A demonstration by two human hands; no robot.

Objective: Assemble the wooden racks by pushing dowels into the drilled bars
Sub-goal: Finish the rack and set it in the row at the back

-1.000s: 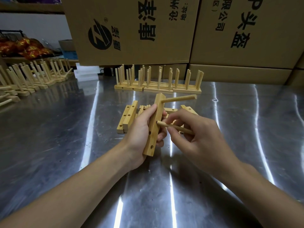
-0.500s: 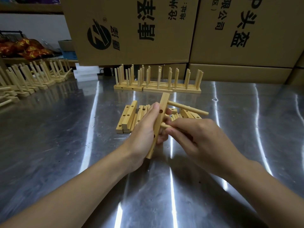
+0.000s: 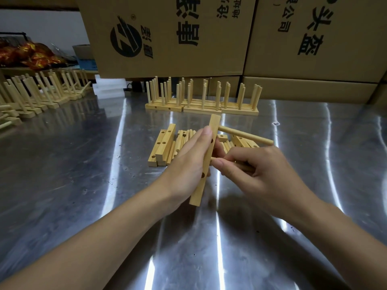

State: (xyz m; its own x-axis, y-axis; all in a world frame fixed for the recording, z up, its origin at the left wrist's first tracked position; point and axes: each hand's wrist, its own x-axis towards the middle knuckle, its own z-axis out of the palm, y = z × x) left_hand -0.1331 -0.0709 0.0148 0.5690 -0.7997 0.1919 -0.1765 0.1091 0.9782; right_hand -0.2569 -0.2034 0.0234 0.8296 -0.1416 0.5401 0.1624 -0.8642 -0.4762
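The left hand (image 3: 188, 164) grasps a drilled bar (image 3: 206, 162), thumb along its near edge and fingers wrapped behind, holding it nearly upright above the steel table (image 3: 62, 185). Just right of those fingers, one dowel (image 3: 247, 136) already sits in the bar's top end and juts out to the right. Below it, the right hand (image 3: 257, 176) pinches a second dowel (image 3: 213, 159) between thumb and fingertips, its tip touching the bar near the middle; whether it has entered a hole cannot be told. The step in hand appears to be seating this second dowel. The next move likely calls for a straight push along the dowel's line while the left fingers brace the bar from behind; a tilt could jam it. Just beyond both sets of fingertips lies a pile of loose bars and dowels (image 3: 165, 143), and farther beyond stand finished racks (image 3: 201, 103)

As for containers: far to the left of the left hand, a dark wire basket (image 3: 12, 35) seems to hold red-orange packets (image 3: 31, 53). Well beyond the fingers, closed cardboard boxes (image 3: 167, 34) line the back; their contents are hidden
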